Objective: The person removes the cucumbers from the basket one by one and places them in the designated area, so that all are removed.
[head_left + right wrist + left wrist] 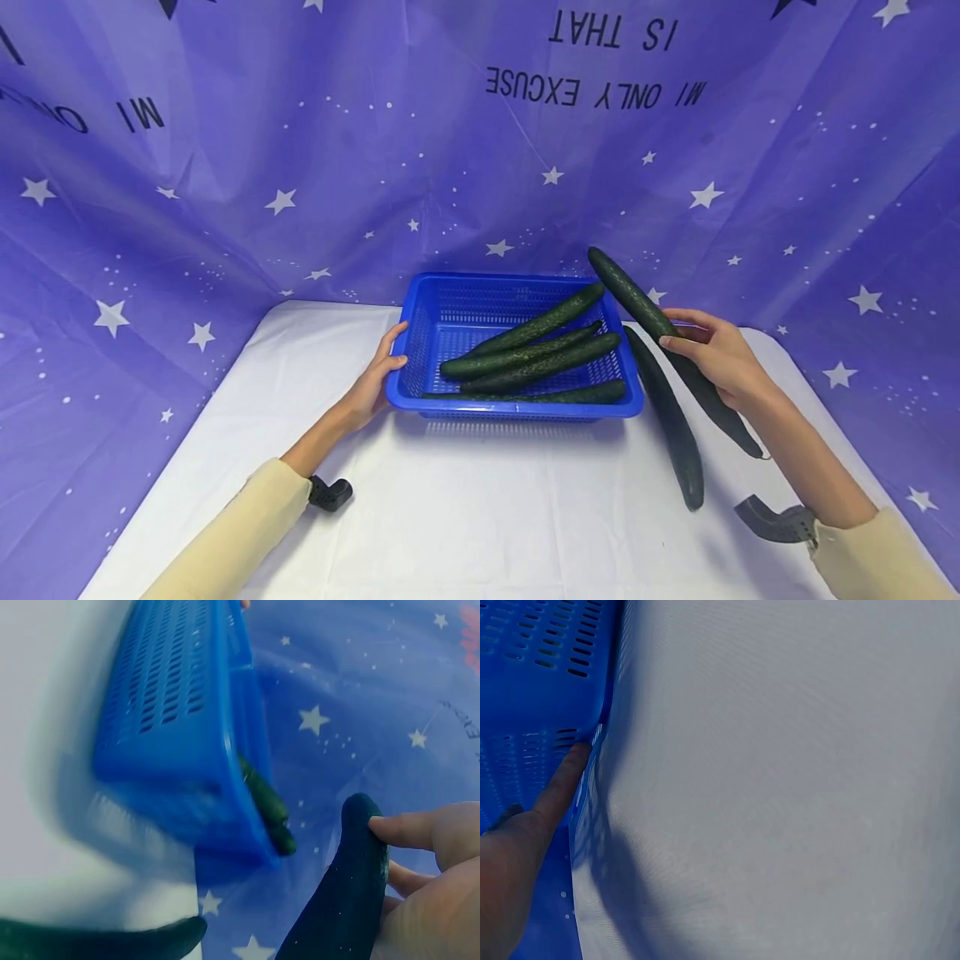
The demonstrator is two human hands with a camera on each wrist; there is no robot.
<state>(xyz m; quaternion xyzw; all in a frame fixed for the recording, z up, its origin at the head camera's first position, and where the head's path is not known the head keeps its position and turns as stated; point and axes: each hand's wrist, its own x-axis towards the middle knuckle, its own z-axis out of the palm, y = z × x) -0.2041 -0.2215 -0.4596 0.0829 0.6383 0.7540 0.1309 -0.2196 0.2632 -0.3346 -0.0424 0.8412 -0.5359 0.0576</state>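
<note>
Pale cream cloth is seen in the left sleeve [228, 529] and the right sleeve [873, 554]. A black, bent device [330, 495] is worn on the left, a dark grey, curved mount [776, 522] on the right. The left hand [368, 386] and right hand [720, 354] are left bare.

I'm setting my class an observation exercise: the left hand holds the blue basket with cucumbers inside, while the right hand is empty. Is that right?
The right hand is not empty: it grips a cucumber, as the head view shows. The rest stands.
</note>
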